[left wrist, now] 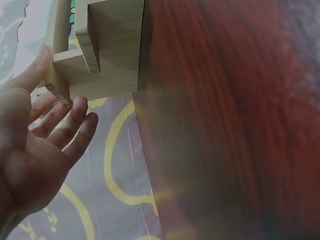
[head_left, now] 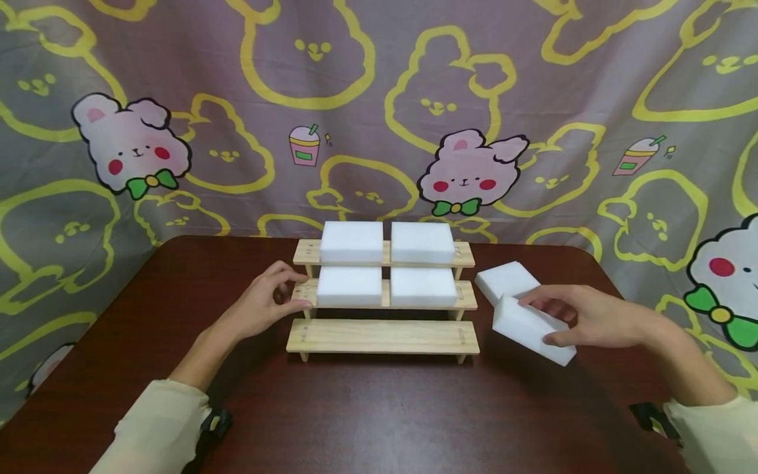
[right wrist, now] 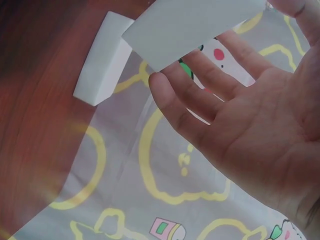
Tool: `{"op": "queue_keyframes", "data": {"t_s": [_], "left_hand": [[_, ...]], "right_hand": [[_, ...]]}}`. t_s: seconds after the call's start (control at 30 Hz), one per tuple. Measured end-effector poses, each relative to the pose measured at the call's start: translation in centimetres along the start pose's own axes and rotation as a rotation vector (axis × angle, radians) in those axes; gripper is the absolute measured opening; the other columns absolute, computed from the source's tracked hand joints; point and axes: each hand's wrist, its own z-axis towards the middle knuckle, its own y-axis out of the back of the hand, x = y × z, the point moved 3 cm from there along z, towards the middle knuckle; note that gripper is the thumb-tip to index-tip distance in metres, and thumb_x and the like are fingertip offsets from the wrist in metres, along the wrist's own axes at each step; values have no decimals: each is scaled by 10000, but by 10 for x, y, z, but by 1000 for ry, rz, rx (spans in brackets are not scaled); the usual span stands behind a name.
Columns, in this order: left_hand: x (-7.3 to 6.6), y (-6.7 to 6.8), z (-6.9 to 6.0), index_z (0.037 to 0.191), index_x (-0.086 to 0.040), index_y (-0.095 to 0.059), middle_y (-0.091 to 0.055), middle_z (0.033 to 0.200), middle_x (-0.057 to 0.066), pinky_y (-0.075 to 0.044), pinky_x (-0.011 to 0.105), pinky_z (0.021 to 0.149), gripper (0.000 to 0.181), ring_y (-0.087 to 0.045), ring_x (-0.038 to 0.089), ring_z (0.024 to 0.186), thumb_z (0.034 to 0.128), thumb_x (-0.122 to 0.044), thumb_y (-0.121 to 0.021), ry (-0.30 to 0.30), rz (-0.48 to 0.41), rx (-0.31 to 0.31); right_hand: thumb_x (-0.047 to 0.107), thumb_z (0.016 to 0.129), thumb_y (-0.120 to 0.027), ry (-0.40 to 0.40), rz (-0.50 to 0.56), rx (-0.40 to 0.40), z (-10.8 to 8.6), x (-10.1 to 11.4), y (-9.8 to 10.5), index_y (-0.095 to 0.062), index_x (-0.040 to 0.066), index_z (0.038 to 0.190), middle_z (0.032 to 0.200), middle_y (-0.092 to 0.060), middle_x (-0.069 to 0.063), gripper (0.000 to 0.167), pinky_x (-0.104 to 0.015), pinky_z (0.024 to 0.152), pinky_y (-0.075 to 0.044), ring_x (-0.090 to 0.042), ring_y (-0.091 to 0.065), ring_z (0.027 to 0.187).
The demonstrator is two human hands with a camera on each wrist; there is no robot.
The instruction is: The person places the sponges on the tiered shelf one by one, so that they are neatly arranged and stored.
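Observation:
A three-step wooden rack [head_left: 382,337] stands on the table, two white foam blocks on its top step and two on its middle step; the bottom step is bare. At the rack's left side, my left hand [head_left: 263,296] pinches the end of the middle step, thumb at the front edge. The left wrist view shows that thumb [left wrist: 36,70] against the step's end [left wrist: 56,85]. My right hand [head_left: 592,316] holds a white foam block [head_left: 527,332], tilted, between thumb and fingers. Another foam block [head_left: 506,280] lies just behind it, right of the rack.
The dark reddish-brown table [head_left: 367,421] has rounded far corners. A patterned curtain [head_left: 355,118] with cartoon rabbits hangs right behind its back edge.

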Motion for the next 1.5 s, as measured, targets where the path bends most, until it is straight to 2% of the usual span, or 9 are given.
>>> {"op": "queue_keyframes", "data": {"t_s": [0.3,0.63,0.77,0.97,1.07,1.5], "left_hand": [[-1,0,2,1235,33,-701,-524,1010,51,-452,273,677,406,-501,209,782,895,-145,-834,-3,24,-1],[-2,1,3,1234,30,-704,-523,1002,44,-456,276,684,412,-505,215,796,892,-155,-840,8,53,8],[-2,3,4,1228,19,-715,-543,1011,45,-463,280,691,414,-526,222,806,891,-182,-846,16,86,17],[-3,6,5,1229,-1,-743,-602,1030,39,-420,279,658,429,-544,240,809,875,-212,-862,-31,143,7],[-3,6,5,1232,11,-741,-607,1037,51,-406,274,645,433,-540,240,802,876,-205,-861,-49,151,9],[-4,7,8,1216,1,-741,-611,1044,58,-419,282,647,431,-527,182,792,876,-237,-860,-55,187,30]], "right_hand": [[193,833,-871,15,38,29,2,8,-6,-600,48,1376,1228,-634,-81,624,-314,764,-573,-155,-650,933],[204,824,-871,13,39,59,6,14,-11,-596,44,1373,1184,-634,-45,634,-313,784,-569,-173,-622,962],[213,832,-866,38,47,70,9,16,-13,-612,52,1358,1193,-644,-36,605,-311,803,-566,-169,-623,984],[229,844,-861,81,51,85,12,19,-16,-627,95,1344,1166,-649,4,568,-301,826,-563,-126,-615,996],[212,853,-856,104,69,99,13,19,-18,-620,76,1345,1147,-649,4,563,-308,816,-566,-126,-617,983],[234,839,-863,109,18,75,11,25,-12,-643,125,1333,1156,-653,39,551,-303,812,-568,-119,-613,973]]}}
